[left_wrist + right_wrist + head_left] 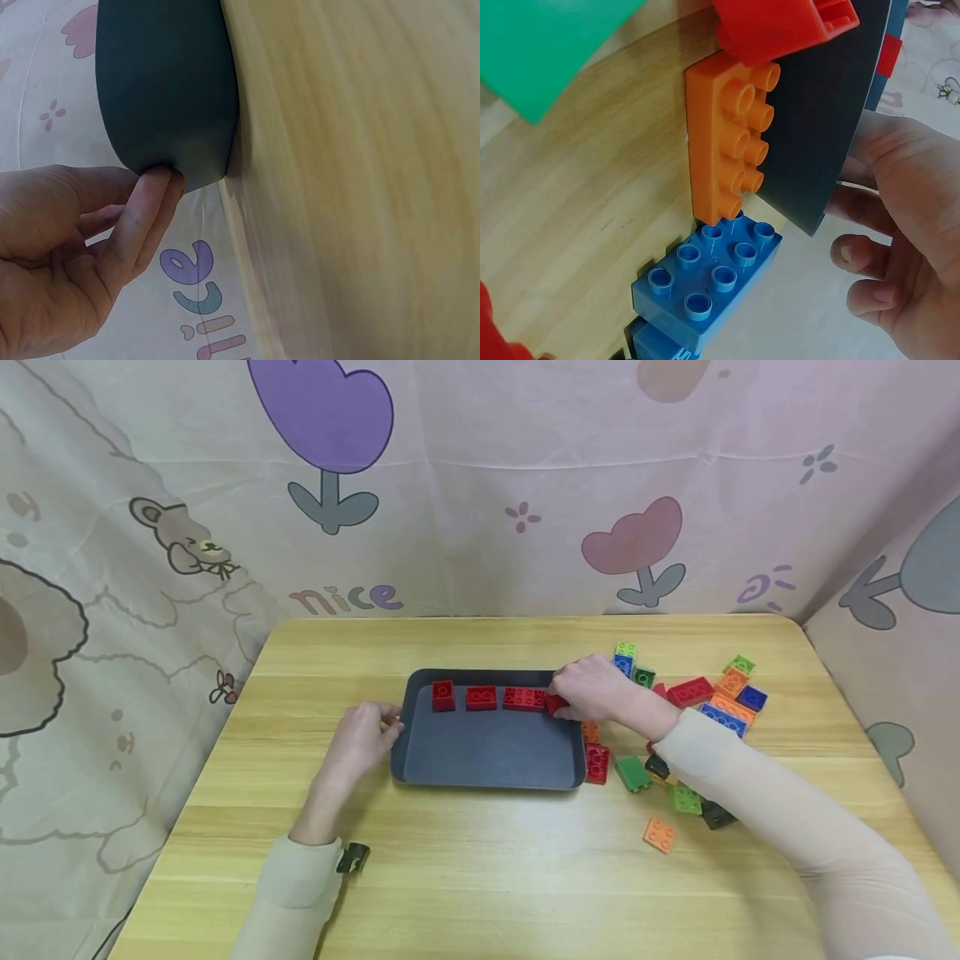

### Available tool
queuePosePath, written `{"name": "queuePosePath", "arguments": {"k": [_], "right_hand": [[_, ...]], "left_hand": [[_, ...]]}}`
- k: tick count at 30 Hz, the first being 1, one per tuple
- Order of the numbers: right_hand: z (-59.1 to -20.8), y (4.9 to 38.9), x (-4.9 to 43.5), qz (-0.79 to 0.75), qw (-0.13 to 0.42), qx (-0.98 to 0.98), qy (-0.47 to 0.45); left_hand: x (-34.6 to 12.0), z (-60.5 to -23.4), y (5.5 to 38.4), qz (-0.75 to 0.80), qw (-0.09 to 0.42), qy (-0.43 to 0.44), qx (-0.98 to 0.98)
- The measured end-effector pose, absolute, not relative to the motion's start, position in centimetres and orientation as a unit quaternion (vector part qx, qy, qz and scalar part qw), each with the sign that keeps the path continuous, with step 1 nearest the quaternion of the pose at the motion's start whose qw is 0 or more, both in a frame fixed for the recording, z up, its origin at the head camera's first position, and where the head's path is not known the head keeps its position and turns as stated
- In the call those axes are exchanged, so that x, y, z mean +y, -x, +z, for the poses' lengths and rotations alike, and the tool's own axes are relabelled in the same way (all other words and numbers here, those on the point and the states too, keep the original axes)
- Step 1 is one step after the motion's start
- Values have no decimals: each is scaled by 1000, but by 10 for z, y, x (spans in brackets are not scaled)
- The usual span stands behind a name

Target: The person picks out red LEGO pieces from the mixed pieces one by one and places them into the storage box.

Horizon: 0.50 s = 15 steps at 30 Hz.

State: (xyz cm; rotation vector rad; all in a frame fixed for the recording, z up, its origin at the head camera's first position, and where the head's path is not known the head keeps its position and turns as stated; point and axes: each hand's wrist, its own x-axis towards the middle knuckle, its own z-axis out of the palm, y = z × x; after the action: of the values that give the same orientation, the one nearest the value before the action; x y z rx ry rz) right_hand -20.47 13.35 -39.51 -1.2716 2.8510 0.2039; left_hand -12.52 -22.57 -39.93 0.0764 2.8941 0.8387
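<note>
A dark grey tray (487, 756) lies on the wooden table. My left hand (360, 737) pinches its left rim; in the left wrist view the thumb and fingers (146, 206) meet at the tray's edge. Over the tray's back right corner, my right hand (596, 687) holds a red brick (555, 703), partly covered by the fingers. To the left of it, a row of red bricks runs along the back inside: a small one (443, 696), a wider one (482, 697) and a studded one (523, 698). The tray wall hides the held brick in the right wrist view.
Loose bricks crowd the table right of the tray, including an orange brick (731, 142) and a blue brick (709, 274) close by its wall. A red brick (596, 763) stands against the right side. One orange brick (659, 835) lies nearer the front. A patterned curtain (480, 485) hangs behind.
</note>
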Motion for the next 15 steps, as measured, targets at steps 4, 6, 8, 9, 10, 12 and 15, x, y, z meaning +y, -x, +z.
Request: {"name": "queuePosePath", "arguments": {"k": [4,6,8,9,10,12,15], "right_hand": [[-395,205,134,62,10,913,402],[-395,206,134,59,15,914,400],[-396,206,134,56,21,915,398],[-396,207,135,54,24,916,397],[-395,207,135,52,25,917,396],[-395,207,136,49,26,918,393],[-392,206,137,42,21,919,390]], "left_hand": [[-226,-399,125,272,56,-30,960],[-226,-400,126,274,57,-31,959],[-226,-400,126,277,60,-31,959],[-226,-400,126,278,61,-31,958],[-226,-401,126,279,62,-31,958],[-226,-401,125,278,61,-32,958],[-226,-400,125,275,59,-32,959]]}}
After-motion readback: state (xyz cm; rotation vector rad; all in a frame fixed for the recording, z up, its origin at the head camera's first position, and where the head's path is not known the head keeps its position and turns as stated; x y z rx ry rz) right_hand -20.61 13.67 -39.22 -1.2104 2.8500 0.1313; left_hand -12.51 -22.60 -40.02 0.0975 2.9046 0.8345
